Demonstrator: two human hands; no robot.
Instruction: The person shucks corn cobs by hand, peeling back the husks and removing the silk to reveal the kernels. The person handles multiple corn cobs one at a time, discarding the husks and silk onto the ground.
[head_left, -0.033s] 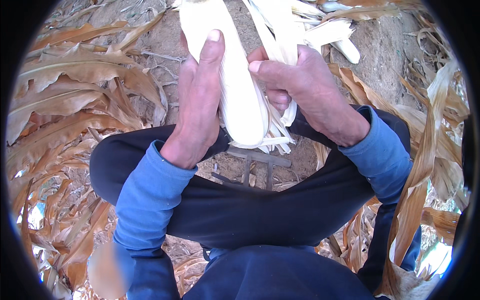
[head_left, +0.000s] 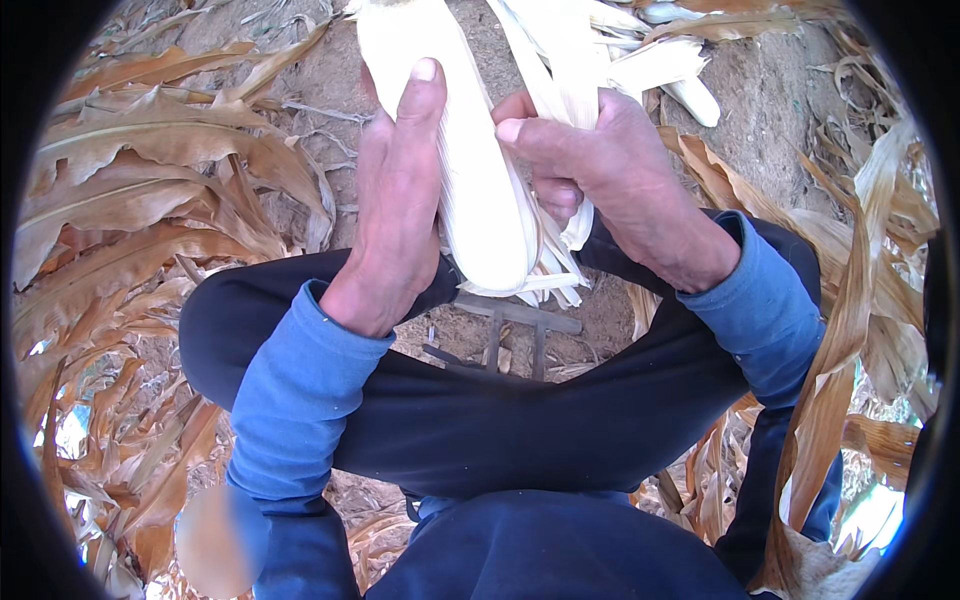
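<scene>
A long pale corn ear (head_left: 480, 215) in white husk lies lengthwise between my hands, its rounded end toward my lap. My left hand (head_left: 400, 210) is wrapped along its left side, thumb pressed upward on the husk. At its right, my right hand (head_left: 620, 190) pinches pale husk strips (head_left: 560, 60) that are pulled away from the ear, thumb lying across them. Loose husk shreds (head_left: 550, 275) hang beside the ear's lower end.
Pale husked ears and husks (head_left: 680, 80) lie on the bare soil (head_left: 775, 80) beyond my right hand. Dry brown leaves (head_left: 150, 150) surround me on both sides. A grey bar-like object (head_left: 520, 315) rests on the ground between my crossed, dark-trousered legs (head_left: 540, 420).
</scene>
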